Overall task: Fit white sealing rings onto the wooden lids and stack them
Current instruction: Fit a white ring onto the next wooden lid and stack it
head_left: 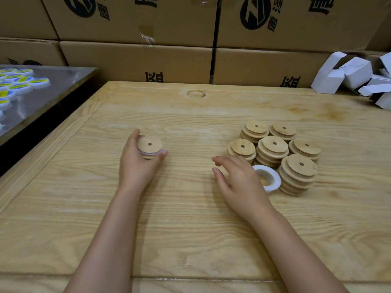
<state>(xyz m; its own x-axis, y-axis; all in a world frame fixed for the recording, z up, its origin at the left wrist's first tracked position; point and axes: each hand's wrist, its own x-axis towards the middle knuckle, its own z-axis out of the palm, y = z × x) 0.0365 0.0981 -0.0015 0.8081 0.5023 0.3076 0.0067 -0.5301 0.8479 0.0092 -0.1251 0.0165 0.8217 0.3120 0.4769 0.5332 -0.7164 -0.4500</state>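
My left hand (pixel 135 163) grips a round wooden lid (pixel 149 144) with a small centre hole; a white sealing ring (pixel 148 153) sits around its lower step. The lid is held a little above the wooden table (pixel 190 229). My right hand (pixel 237 180) hovers with relaxed fingers and holds nothing, just left of a stack of white sealing rings (pixel 268 180). Several stacks of wooden lids (pixel 273 149) stand to the right of that hand, the nearest one (pixel 297 174) touching the rings.
Cardboard boxes (pixel 137 60) form a wall behind the table. Folded white cartons (pixel 355 75) are piled at the back right. A metal tray (pixel 53 92) with several white and yellow caps (pixel 19 81) lies at the left.
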